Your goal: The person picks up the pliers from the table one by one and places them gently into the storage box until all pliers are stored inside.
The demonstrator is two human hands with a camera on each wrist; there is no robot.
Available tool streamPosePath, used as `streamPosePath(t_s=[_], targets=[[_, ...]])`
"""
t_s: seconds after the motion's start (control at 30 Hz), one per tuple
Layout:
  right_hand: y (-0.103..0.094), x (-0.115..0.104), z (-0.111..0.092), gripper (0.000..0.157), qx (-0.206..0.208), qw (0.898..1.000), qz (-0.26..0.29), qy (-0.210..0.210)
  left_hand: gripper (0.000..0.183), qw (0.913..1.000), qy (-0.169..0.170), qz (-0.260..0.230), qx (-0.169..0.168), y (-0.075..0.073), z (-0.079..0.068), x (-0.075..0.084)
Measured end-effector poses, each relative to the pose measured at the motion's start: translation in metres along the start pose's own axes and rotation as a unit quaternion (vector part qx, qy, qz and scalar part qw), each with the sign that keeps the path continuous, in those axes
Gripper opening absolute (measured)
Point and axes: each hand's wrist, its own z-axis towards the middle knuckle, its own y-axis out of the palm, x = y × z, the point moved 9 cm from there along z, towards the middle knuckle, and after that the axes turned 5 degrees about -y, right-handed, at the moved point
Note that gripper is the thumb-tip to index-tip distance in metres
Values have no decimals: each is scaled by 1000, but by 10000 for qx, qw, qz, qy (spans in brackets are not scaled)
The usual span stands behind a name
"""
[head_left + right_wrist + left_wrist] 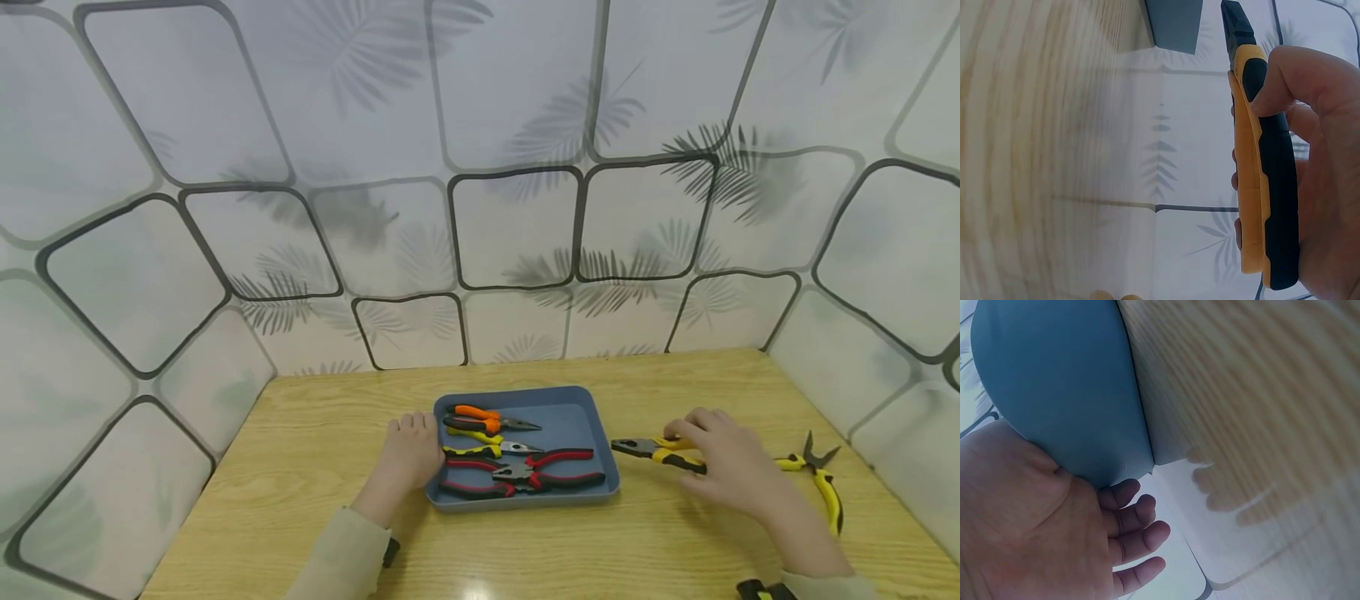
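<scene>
My left hand holds the left rim of a blue tray. In the left wrist view its fingers curl loosely by the tray's outer wall, and the thumb is hidden. Inside the tray lie orange-and-black needle-nose pliers, yellow-and-black needle-nose pliers and red-and-black pliers whose handles point both left and right. My right hand grips yellow-and-black combination pliers by the handles, to the right of the tray. Their jaws are closed and point at the tray, as the pliers in the right wrist view also show.
Another yellow-handled pair of pliers, jaws spread, lies on the wooden table beyond the right hand. A patterned backdrop rises behind the table and along both sides.
</scene>
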Motion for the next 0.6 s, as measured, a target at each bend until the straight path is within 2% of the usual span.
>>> streamPosePath(t_s=[0.23, 0.6], targets=[[2, -2, 5, 45, -36, 10000, 35, -46, 27, 10000, 13, -37, 67, -2, 2, 0], [8, -7, 12, 44, -75, 9999, 101, -80, 30, 10000, 27, 26, -52, 2, 3, 0]])
